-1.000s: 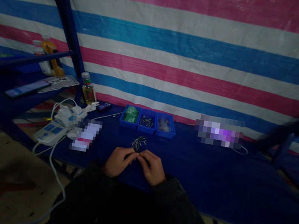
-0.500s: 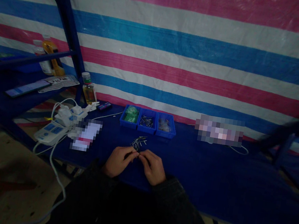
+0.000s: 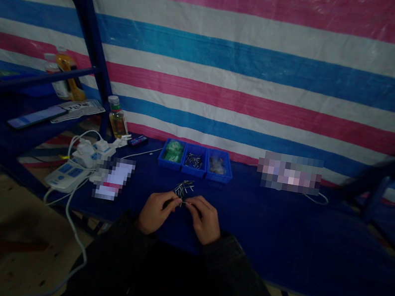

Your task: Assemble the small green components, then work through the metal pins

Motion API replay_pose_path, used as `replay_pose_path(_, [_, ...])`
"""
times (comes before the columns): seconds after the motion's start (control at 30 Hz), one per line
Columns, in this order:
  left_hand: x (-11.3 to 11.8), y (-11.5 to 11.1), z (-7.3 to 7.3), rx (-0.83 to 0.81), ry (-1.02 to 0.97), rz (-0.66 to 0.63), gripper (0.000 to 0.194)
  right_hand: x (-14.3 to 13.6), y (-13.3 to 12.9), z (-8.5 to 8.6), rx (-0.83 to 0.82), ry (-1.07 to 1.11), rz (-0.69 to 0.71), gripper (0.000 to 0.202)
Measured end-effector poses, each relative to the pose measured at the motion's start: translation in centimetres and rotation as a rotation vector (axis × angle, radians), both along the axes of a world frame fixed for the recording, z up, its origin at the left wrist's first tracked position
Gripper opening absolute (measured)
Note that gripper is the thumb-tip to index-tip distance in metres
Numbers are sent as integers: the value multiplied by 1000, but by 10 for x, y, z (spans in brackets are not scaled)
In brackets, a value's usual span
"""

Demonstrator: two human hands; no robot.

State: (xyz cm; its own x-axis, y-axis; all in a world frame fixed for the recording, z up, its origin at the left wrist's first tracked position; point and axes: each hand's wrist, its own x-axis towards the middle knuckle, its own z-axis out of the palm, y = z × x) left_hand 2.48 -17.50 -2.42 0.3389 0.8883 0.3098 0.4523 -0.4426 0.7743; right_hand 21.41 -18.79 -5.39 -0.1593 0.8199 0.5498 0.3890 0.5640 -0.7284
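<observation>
My left hand [image 3: 157, 211] and my right hand [image 3: 204, 219] meet near the front edge of the blue table, each with thumb and forefinger pinched. A thin, light-coloured piece [image 3: 184, 203] spans the small gap between the fingertips, held at both ends; its details are too small to tell. Just beyond my fingers lies a loose pile of small dark and silvery pins [image 3: 184, 186]. Behind it stand three joined blue bins: the left bin [image 3: 169, 166] with green material, the middle bin [image 3: 193, 171] with similar small pins, the right bin [image 3: 218, 177] with clear pieces.
To the left are a power strip [image 3: 66, 175] with plugs and white cables, a blurred phone-like object [image 3: 115, 181], and a bottle [image 3: 118, 118]. A pixelated item [image 3: 289, 173] lies at the back right. Blue metal posts [image 3: 95, 45] frame the table [image 3: 281, 233].
My right fingertips have shifted slightly to the right, away from my left ones, and the thin piece between them now shows. The bins and pile look unchanged.
</observation>
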Motion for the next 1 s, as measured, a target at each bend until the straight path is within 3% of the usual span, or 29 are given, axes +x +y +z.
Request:
replay_pose_path(0.3, [1, 0, -3, -15, -5, 2, 33, 1, 0, -2, 41, 52, -95, 17])
replay_pose_path(0.67, [2, -1, 0, -36, 50, -79, 28, -2, -1, -1, 28, 32, -6, 18])
replay_pose_path(1.0, [1, 0, -3, -25, 43, -62, 24, -2, -1, 2, 1, 26, -27, 15])
